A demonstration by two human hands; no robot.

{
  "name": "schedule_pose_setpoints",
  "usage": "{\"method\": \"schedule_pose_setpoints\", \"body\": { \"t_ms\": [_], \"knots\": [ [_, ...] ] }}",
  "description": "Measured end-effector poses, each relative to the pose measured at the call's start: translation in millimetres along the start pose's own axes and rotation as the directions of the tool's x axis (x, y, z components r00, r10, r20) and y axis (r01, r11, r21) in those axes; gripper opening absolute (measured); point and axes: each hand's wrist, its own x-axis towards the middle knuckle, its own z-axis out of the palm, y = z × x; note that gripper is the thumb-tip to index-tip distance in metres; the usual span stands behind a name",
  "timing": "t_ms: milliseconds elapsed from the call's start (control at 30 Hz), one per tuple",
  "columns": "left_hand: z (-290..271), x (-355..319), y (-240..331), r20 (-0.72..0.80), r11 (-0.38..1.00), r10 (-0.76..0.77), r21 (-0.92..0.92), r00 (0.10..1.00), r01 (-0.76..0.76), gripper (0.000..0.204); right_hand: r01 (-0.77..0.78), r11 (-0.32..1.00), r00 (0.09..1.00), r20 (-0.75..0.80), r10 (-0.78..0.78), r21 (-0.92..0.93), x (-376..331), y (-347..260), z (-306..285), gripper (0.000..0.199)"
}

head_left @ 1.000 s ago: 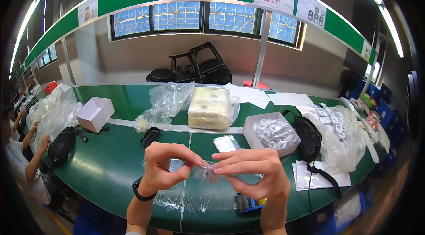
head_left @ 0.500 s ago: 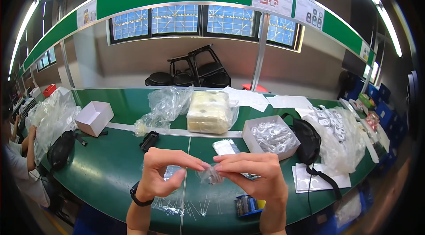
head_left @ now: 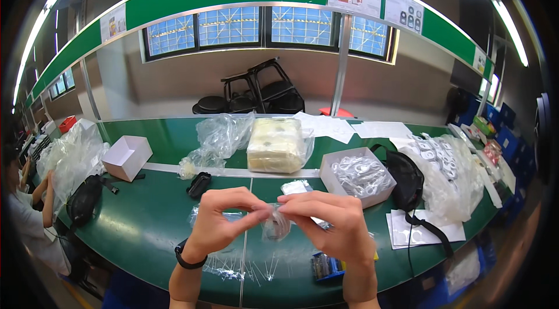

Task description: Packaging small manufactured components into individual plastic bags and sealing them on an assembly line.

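Observation:
Between my two hands hangs a small clear plastic bag, its top edge pinched at the fingertips. Something pale seems to be inside, too blurred to name. My left hand, with a black band on its wrist, grips the bag's upper left corner between thumb and fingers. Across from it, my right hand pinches the upper right side, its fingers bent over the bag. Below the hands, thin clear strands with shiny ends are spread on the green table. Partly behind my right forearm sits a blue tray of small dark parts.
A white box of clear-bagged pieces stands right of centre, beside a black pouch. Farther back are a plastic-wrapped block and crumpled plastic. An open white box stands left. Another person works at the far left.
My left thumb has risen to meet the fingers on the bag's edge. The bag hangs a little lower and more upright. The view has shifted slightly.

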Motion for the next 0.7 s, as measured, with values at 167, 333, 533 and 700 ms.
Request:
{"method": "schedule_pose_setpoints", "body": {
  "t_ms": [167,333,533,700],
  "knots": [
    [1.9,-0.2,0.0,-0.093,0.993,-0.06,0.099,0.994,0.069,0.008,-0.155,0.988,0.985,-0.084,0.152,-0.028,1.9,5.6,1.3,0.027],
    [2.7,1.5,-1.5,-0.106,0.987,-0.002,0.161,0.994,0.019,0.009,-0.157,0.986,0.987,-0.038,0.155,-0.058,2.4,13.7,-1.9,0.026],
    [10.8,1.1,0.1,-0.065,0.975,0.06,0.218,0.996,-0.044,0.012,-0.174,0.983,0.964,0.195,0.182,-0.06,4.2,24.8,-1.6,0.016],
    [-0.8,5.6,-11.1,0.05,0.98,-0.008,0.2,0.999,-0.002,0.011,-0.182,0.983,0.957,0.223,0.186,-0.038,0.4,25.8,-1.8,0.009]
  ]
}}
